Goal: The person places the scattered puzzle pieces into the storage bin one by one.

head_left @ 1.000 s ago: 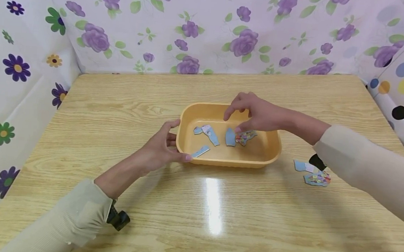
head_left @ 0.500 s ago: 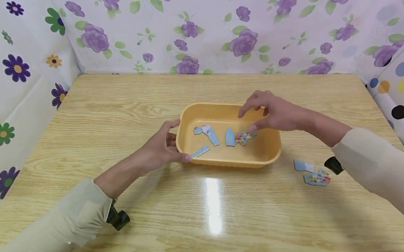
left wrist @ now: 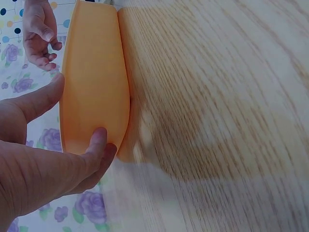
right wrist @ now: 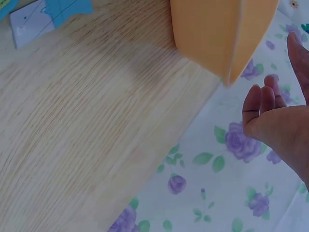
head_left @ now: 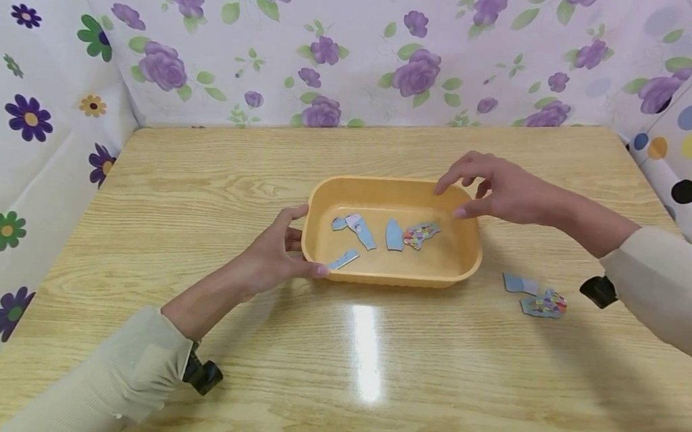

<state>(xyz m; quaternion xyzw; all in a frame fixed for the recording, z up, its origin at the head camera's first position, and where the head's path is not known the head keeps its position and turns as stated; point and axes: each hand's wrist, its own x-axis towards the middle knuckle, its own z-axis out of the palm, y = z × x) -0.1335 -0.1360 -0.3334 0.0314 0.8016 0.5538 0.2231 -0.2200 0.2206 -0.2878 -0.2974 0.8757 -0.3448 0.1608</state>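
Note:
My left hand [head_left: 276,248] grips the left end of a yellow plastic tray [head_left: 390,279], thumb at the near rim and fingers on the outer wall. In the left wrist view the left hand [left wrist: 58,159] spans the tray's corner [left wrist: 94,72]. Over the tray's right end is my right hand [head_left: 507,188], fingers loosely bent and thumb apart, nothing between them. Inside the tray lie several jigsaw puzzle pieces, among them a plain blue piece [head_left: 394,235] beside a many-coloured piece [head_left: 420,235]. Toward the left are a blue-and-white piece [head_left: 361,232] and a narrow piece [head_left: 344,260].
Right of the tray, a blue-and-white puzzle piece [head_left: 520,285] and a many-coloured piece [head_left: 545,304] lie on the wooden table [head_left: 203,164]. Flower-patterned sheeting [head_left: 360,41] stands along the back edge, with patterned sheets at both sides.
My right hand has lifted away from the many-coloured piece and moved right to the tray's right end, holding nothing. The left hand and the tray stay where they were.

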